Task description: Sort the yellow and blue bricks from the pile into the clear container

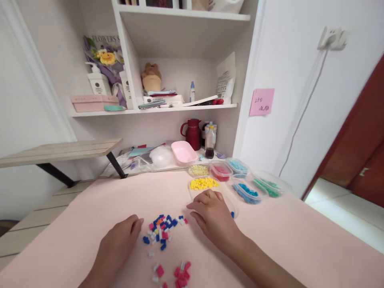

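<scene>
Both hands rest palm-down on the pink tabletop point(300, 236), holding nothing: the left hand point(118, 244) loosely curled just left of the pile of small blocks point(163, 230), the right hand point(214, 216) flat between the pile and the yellow-block tub point(204, 184). A careless sweep would likely scatter blocks or nudge the tubs.

A red jug point(191, 133) stands behind a pink tray point(183, 152) under white shelves point(156, 110).

Head camera, looking forward and down, close over pink table point(90, 208)
</scene>
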Motion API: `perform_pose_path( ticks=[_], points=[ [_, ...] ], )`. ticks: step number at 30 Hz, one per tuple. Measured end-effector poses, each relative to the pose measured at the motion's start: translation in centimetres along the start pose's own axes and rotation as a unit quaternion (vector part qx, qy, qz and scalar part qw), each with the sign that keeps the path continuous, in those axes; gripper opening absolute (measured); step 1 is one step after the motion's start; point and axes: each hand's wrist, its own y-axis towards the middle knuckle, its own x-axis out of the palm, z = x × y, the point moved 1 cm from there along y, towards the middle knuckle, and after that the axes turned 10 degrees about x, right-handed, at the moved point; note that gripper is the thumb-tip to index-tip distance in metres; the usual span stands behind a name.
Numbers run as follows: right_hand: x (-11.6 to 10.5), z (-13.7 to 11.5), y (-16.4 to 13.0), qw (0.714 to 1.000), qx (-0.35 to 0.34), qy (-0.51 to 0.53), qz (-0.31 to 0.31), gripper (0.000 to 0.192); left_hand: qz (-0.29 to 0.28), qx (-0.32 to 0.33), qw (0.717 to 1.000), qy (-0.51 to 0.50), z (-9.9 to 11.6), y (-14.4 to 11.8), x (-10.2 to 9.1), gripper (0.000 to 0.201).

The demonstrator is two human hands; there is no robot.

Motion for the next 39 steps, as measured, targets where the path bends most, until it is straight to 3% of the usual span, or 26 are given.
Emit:
perform_pose_path(
  ticks=[4, 8, 14, 17, 21, 31, 39],
  points=[
    [1.2, 0.0, 0.2, 0.996, 0.007, -0.085, 0.002, 0.017, -0.037, 0.010, 0.999, -0.015, 0.0, -0.4, 0.5, 0.034],
    [2.8, 0.0, 0.3, 0.987, 0.002, -0.155, -0.030, 0.013, -0.066, 0.047, 0.989, -0.124, 0.4, -0.8, 0.8, 0.039],
    [3.3, -0.5, -0.1, 0.992, -0.022, -0.086, -0.091, 0.013, -0.041, 0.078, 0.966, -0.242, 0.1, -1.4, 1.8, 0.039],
    [2.8, -0.6, -0.2, 0.993, -0.014, -0.032, -0.114, 0.016, -0.021, 0.077, 0.964, -0.253, -0.2, -1.4, 2.3, 0.040],
    [2.6, -0.5, -0.2, 0.994, 0.009, -0.042, -0.097, 0.024, -0.009, 0.049, 0.960, -0.276, -0.5, -1.2, 2.5, 0.041],
    [3.1, -1.5, -0.9, 0.988, -0.054, -0.008, -0.141, 0.020, 0.028, 0.048, 0.964, -0.260, 0.0, -0.7, 2.5, 0.039],
    [4.1, -1.8, -0.8, 0.984, -0.088, -0.057, -0.142, 0.025, 0.021, 0.078, 0.970, -0.231, -0.6, -0.4, 2.9, 0.038]
  ],
)
